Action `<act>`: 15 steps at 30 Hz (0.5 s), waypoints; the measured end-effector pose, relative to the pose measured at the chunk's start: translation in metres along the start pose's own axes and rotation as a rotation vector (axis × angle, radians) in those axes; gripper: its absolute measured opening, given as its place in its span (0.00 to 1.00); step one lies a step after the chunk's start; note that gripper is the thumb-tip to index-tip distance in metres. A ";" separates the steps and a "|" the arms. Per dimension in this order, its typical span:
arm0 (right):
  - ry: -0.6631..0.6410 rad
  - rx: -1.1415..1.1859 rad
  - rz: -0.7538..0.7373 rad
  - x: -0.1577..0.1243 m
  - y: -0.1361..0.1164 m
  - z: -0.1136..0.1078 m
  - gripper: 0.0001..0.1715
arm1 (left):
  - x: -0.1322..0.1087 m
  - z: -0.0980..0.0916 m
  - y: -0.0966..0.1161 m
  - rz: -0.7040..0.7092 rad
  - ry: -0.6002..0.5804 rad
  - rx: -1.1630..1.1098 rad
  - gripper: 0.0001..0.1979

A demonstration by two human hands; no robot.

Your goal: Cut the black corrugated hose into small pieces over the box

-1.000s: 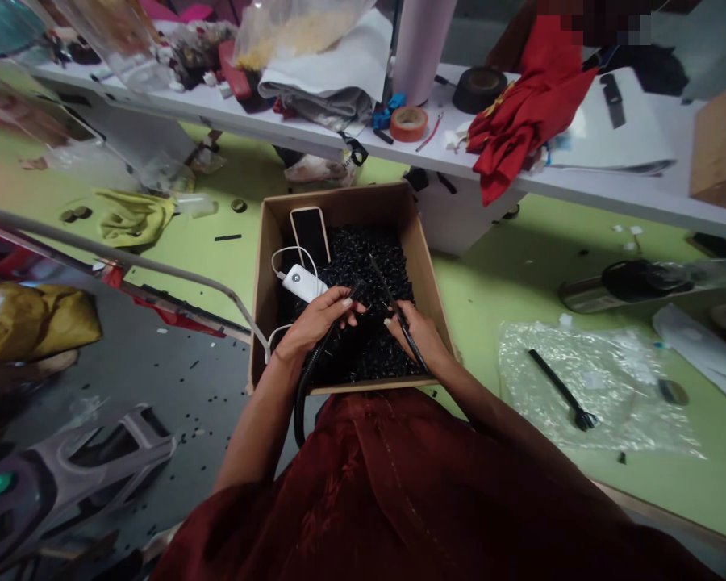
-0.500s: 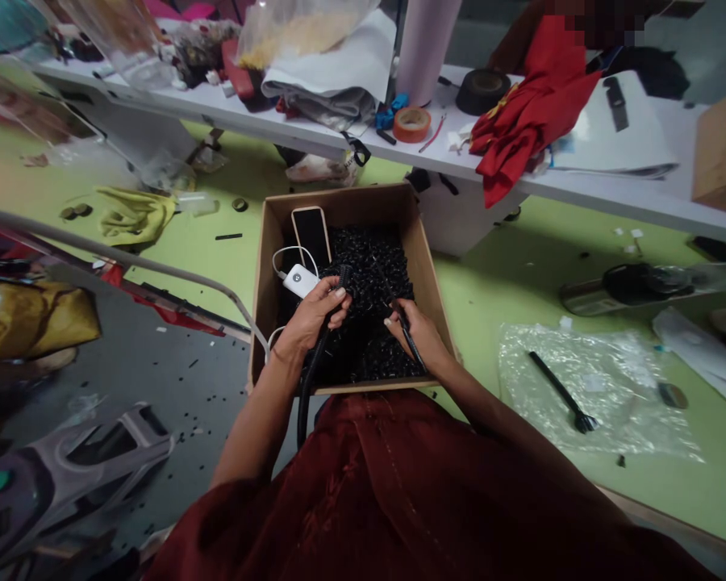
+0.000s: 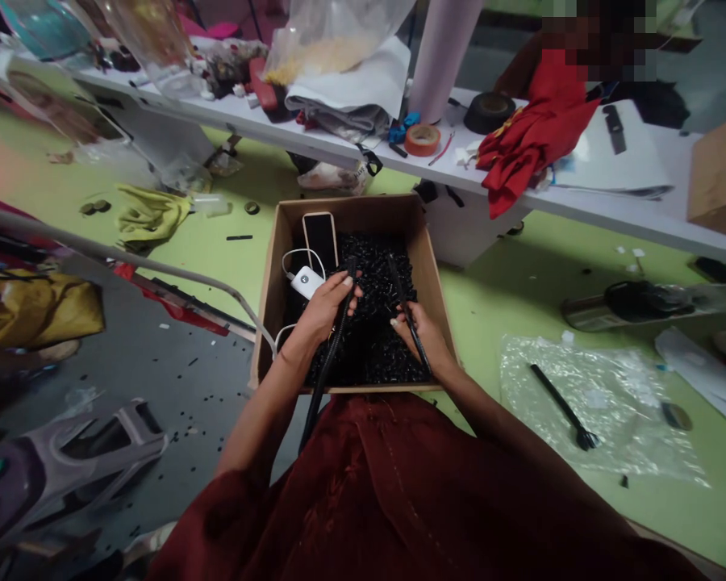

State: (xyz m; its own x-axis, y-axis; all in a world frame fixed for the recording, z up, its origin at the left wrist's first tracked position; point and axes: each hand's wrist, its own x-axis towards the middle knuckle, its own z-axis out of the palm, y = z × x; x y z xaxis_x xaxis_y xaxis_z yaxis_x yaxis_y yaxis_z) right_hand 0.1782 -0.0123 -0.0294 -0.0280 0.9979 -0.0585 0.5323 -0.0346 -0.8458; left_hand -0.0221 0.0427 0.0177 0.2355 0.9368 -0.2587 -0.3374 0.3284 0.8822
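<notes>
My left hand (image 3: 332,303) is closed around a long black ribbed strip (image 3: 328,355), possibly a flexible tube, which runs down over the box's front edge towards my lap. A slim black rod (image 3: 420,345) is gripped in my right hand (image 3: 423,331), its far end pointing away from me. Both hands are over an open cardboard box (image 3: 439,282). Inside it lies a heap of small shiny black pieces (image 3: 375,250), too small to name. Beside my left hand, a white power bank (image 3: 307,281) with a white cable rests near a phone (image 3: 320,240) leaning on the back wall.
A white shelf (image 3: 581,206) crosses behind the box, carrying orange tape (image 3: 422,140), red cloth (image 3: 514,161) and bags. On the green table right lie a clear plastic bag (image 3: 611,403), a black brush-like tool (image 3: 562,407) and a bottle (image 3: 598,307). A grey stool (image 3: 85,456) stands left.
The view has shifted slightly, so the surroundings appear a little lower. The rod in my right hand now shows more of its length. Both hands keep their holds.
</notes>
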 end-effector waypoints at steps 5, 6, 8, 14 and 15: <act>0.000 0.271 0.046 0.001 -0.002 -0.001 0.24 | -0.015 0.021 -0.004 -0.035 -0.068 0.030 0.17; 0.001 0.318 0.053 0.001 -0.005 -0.002 0.24 | -0.020 0.026 -0.005 -0.046 -0.101 0.006 0.17; 0.000 0.387 0.041 0.000 -0.013 -0.006 0.24 | -0.031 0.036 -0.006 -0.065 -0.162 -0.048 0.18; -0.022 0.431 -0.107 -0.008 -0.048 -0.023 0.21 | -0.059 0.052 -0.013 -0.121 -0.209 -0.110 0.18; -0.054 0.445 -0.110 -0.010 -0.053 -0.025 0.21 | -0.061 0.053 -0.015 -0.124 -0.207 -0.119 0.18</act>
State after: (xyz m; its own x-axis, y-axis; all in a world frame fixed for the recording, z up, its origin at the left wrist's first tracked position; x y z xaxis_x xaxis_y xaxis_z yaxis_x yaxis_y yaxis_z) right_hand 0.1709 -0.0186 0.0292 -0.1142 0.9931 0.0272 0.1087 0.0397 -0.9933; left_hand 0.0166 -0.0259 0.0412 0.4585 0.8483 -0.2649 -0.3966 0.4620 0.7932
